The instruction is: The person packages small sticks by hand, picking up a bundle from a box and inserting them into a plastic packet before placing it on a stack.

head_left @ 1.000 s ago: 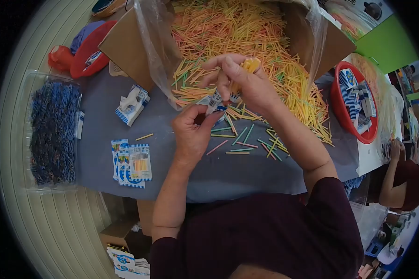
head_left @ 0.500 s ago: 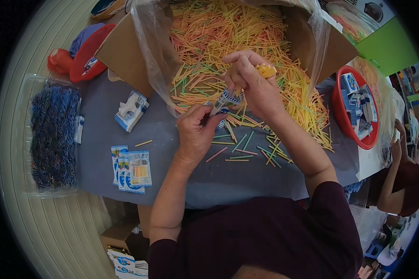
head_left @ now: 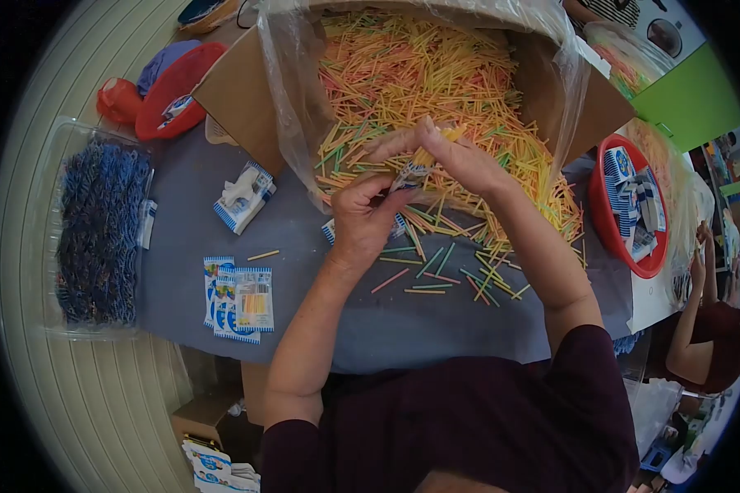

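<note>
My left hand (head_left: pixel 358 223) pinches a small blue-and-white packet (head_left: pixel 406 176) by its side, in front of the cardboard box. Just above it, my right hand (head_left: pixel 473 168) has its thumb and fingers around a bundle of thin yellow sticks (head_left: pixel 452 134). The bundle's lower end is at the packet's mouth; how deep it sits inside is hidden by my fingers. Loose coloured sticks (head_left: pixel 441 261) lie on the grey cloth below my hands. Part of another blue-and-white packet (head_left: pixel 329 231) shows beside my left wrist.
An open cardboard box (head_left: pixel 237 90) lined with clear plastic holds a heap of coloured sticks (head_left: pixel 419 66). Flat filled packets (head_left: pixel 253 301) and a tissue pack (head_left: pixel 245 197) lie left. A red basket (head_left: pixel 664 255) of packets stands right, a clear tub (head_left: pixel 51 316) far left. Another person (head_left: pixel 707 337) is at right.
My right hand has come down and tilted lower, bringing the yellow sticks to the packet's mouth. My left hand still grips the packet. The whole view has shifted slightly.
</note>
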A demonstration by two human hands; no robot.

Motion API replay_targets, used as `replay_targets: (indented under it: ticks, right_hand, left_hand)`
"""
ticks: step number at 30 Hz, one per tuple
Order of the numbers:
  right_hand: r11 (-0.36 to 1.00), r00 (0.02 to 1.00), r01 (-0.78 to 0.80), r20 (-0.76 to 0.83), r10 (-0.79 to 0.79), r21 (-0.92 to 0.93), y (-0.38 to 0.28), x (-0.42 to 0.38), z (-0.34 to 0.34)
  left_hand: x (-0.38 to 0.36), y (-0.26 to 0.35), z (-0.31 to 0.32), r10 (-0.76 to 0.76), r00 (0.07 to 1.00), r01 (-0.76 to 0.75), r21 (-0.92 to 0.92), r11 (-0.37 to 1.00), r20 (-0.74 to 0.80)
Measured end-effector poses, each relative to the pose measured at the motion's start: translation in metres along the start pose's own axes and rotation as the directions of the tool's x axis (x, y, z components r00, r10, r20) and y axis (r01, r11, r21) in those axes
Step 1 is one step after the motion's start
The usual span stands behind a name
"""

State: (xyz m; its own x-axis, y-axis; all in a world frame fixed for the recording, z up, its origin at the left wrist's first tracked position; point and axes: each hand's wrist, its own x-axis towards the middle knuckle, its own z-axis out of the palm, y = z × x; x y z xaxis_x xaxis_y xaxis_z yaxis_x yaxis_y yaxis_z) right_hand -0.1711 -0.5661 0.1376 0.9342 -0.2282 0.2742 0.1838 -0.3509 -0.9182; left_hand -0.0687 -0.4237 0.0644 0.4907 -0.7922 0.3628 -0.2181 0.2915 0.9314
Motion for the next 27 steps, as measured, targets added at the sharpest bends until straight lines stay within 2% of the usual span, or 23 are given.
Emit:
replay_targets:
  ticks: [2,3,4,7,8,9,11,13,15,17,18,19,21,22,24,25,26,27]
  right_hand:
    - [0.999,0.997,-0.029,0.066,0.030,-0.017,-0.002,0.002,-0.005]
    - [0.998,0.989,-0.062,0.131,0.065,-0.028,-0.003,0.004,-0.006]
    - [0.998,0.989,-0.060,0.135,0.064,-0.031,-0.003,0.007,-0.006]
    - [0.985,0.993,-0.103,0.051,0.111,-0.141,-0.005,0.013,-0.008]
    - [0.975,0.978,-0.207,0.014,0.209,-0.082,-0.010,0.015,-0.013]
    - [0.952,0.952,-0.305,-0.018,0.305,-0.020,-0.012,0.018,-0.017]
    - [0.955,0.955,-0.297,-0.029,0.297,-0.002,-0.006,0.020,-0.020]
    - [0.958,0.957,-0.286,-0.035,0.287,0.019,-0.001,0.022,-0.021]
    - [0.912,0.959,-0.274,0.021,0.281,0.307,0.001,0.022,-0.023]
    - [0.933,0.964,-0.262,0.030,0.262,0.248,0.000,0.021,-0.023]
    - [0.951,0.970,-0.245,0.036,0.242,0.188,-0.005,0.022,-0.022]
    - [0.951,0.970,-0.243,0.036,0.241,0.191,-0.010,0.021,-0.018]
    - [0.953,0.953,-0.242,0.139,0.269,-0.182,-0.023,0.019,-0.008]
    - [0.953,0.953,-0.242,0.139,0.268,-0.181,-0.018,0.018,-0.009]
    - [0.988,0.957,-0.157,0.246,0.152,-0.003,-0.006,0.019,-0.012]
    - [0.989,0.957,-0.151,0.251,0.147,-0.004,-0.006,0.019,-0.016]
    - [0.991,0.980,-0.125,0.163,0.115,0.055,-0.008,0.018,-0.019]
    - [0.989,0.994,-0.096,0.071,0.089,0.111,-0.009,0.019,-0.021]
  left_hand:
    - [0.007,-0.003,-0.001,-0.004,0.999,0.012,-0.167,0.986,0.050]
    - [0.010,0.000,-0.001,0.000,0.999,0.008,-0.169,0.986,0.047]
    - [0.012,0.004,0.000,-0.054,0.996,0.070,-0.226,0.972,0.076]
    - [0.016,0.009,-0.001,-0.166,0.977,0.199,-0.306,0.931,0.130]
    - [0.018,0.009,-0.001,-0.222,0.962,0.263,-0.331,0.906,0.158]
    - [0.020,0.009,0.000,-0.221,0.962,0.263,-0.331,0.906,0.160]
    - [0.023,0.009,0.000,-0.115,0.988,0.141,-0.295,0.945,0.101]
    - [0.024,0.003,-0.001,-0.062,0.994,0.084,-0.260,0.962,0.094]
    - [0.025,0.000,-0.003,-0.008,0.996,0.027,-0.224,0.974,0.088]
    - [0.025,0.000,-0.005,0.004,0.993,0.020,-0.214,0.977,0.115]
    - [0.025,0.002,-0.004,0.003,0.993,0.022,-0.211,0.977,0.115]
    - [0.025,0.006,-0.002,-0.011,0.993,0.043,-0.284,0.958,0.114]
    - [0.023,0.008,-0.001,-0.024,0.993,0.063,-0.355,0.933,0.113]
    - [0.021,0.005,-0.001,-0.049,0.988,0.099,-0.352,0.931,0.146]
    - [0.020,0.008,-0.002,-0.071,0.982,0.128,-0.346,0.929,0.172]
    - [0.022,0.015,-0.001,-0.142,0.972,0.212,-0.439,0.873,0.187]
    - [0.023,0.019,-0.001,-0.209,0.955,0.290,-0.525,0.800,0.209]
    - [0.025,0.021,-0.002,-0.205,0.957,0.284,-0.525,0.802,0.205]
